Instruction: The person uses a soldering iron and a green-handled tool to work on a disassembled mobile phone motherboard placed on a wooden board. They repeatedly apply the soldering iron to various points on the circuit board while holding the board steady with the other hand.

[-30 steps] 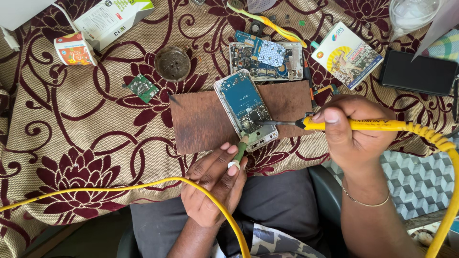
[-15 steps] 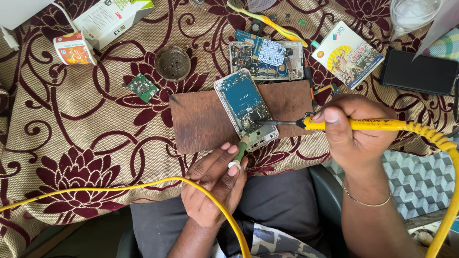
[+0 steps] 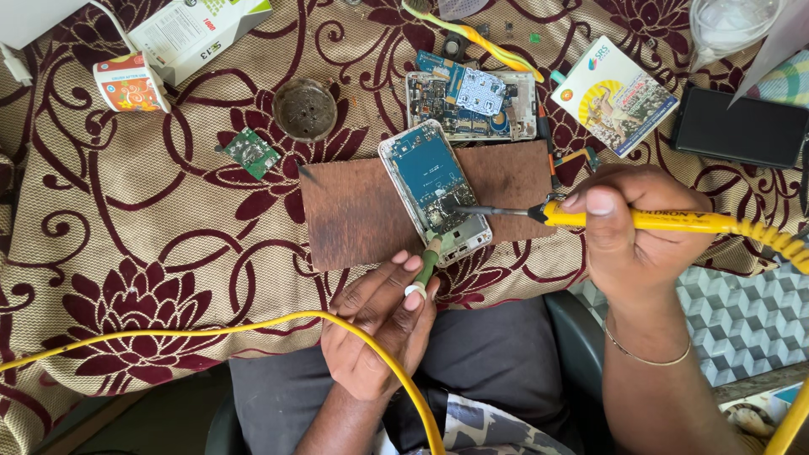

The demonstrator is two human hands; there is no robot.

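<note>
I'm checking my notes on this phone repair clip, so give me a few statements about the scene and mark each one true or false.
1. The right hand holds a yellow soldering iron with its tip on the opened phone. True.
2. The opened phone lies straight on the patterned cloth. False: it lies on a brown board that sits on the cloth.
3. The left hand holds a small green-handled tool near the phone's lower end. True.
4. The left hand grips the small green circuit board. False: that board lies apart on the cloth, left of the brown board.
5. A second opened device lies beyond the brown board. True.
</note>
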